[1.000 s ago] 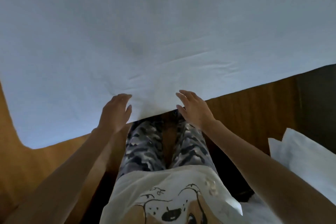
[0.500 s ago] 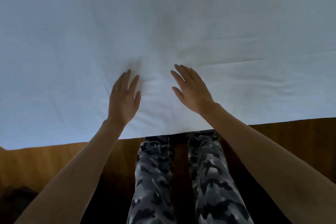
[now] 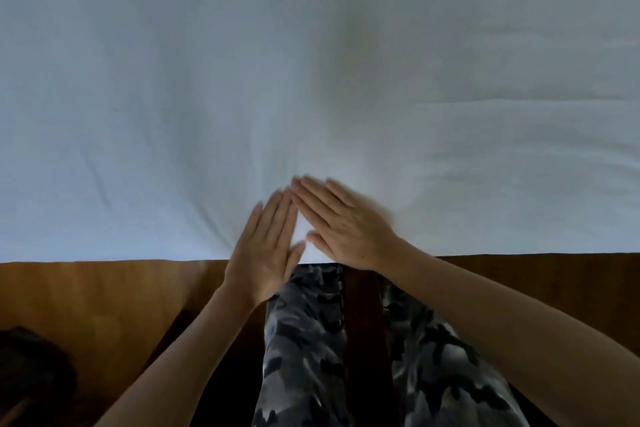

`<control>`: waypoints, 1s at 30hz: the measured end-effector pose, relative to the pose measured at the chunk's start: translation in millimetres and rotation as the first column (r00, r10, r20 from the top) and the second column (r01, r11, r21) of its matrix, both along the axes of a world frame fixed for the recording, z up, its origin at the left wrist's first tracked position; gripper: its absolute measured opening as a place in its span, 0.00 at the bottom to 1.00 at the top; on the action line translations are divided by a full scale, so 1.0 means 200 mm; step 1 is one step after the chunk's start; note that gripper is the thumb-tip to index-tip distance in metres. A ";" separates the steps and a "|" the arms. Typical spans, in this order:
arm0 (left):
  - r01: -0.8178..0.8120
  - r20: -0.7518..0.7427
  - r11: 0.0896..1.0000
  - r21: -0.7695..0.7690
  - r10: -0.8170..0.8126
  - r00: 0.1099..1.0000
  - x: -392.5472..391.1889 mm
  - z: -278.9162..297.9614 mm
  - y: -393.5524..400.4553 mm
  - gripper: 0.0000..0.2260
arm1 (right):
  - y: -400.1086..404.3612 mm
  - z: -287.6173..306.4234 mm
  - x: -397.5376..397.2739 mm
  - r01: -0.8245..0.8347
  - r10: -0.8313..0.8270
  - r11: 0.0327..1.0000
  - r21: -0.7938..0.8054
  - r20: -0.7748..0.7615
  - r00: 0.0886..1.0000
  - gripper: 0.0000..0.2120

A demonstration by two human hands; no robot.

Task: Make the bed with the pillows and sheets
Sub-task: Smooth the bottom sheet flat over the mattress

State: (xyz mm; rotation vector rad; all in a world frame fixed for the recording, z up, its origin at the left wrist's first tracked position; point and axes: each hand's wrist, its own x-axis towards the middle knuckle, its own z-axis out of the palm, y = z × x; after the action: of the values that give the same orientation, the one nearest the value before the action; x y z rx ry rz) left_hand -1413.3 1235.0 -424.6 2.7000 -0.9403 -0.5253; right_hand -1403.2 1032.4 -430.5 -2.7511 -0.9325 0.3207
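Note:
A white sheet point(image 3: 207, 97) covers the bed and fills the upper two thirds of the head view, with soft creases fanning out from the near edge. My left hand point(image 3: 266, 250) lies flat on the sheet at the near edge, fingers straight and pointing up-right. My right hand point(image 3: 343, 225) lies flat beside it, fingers straight and pointing up-left. The fingertips of both hands meet, forming a triangle over the sheet. No pillow is in view.
A brown wooden bed frame edge point(image 3: 104, 288) runs across below the sheet. My legs in grey camouflage trousers point(image 3: 311, 357) stand against it. A dark object point(image 3: 31, 367) sits low at the left.
Both hands have slid inward on the sheet until the fingertips meet. The view has shifted and the pillow at the right is gone from sight.

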 end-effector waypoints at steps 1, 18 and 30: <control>0.039 0.003 0.999 0.010 -0.039 0.999 -0.05 0.00 0.04 0.28 | 0.00 0.00 -0.05 -0.048 0.048 0.999 -0.018 0.000 0.999 0.30; -0.033 0.174 0.988 -0.151 0.059 0.983 0.36 0.11 -0.71 0.22 | -0.88 0.21 0.13 0.295 -0.291 0.955 -0.021 0.119 0.949 0.25; 0.045 0.077 0.999 -0.001 -0.044 0.996 0.06 -0.02 -1.23 0.28 | -1.03 0.00 -0.28 0.366 -0.365 0.928 0.065 -0.021 0.931 0.26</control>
State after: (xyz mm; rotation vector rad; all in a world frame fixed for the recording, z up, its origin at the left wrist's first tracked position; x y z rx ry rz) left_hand -1400.6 989.6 -429.5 2.7194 -1.0222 -0.4312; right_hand -1459.4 827.2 -431.0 -2.7811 -0.4014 0.2282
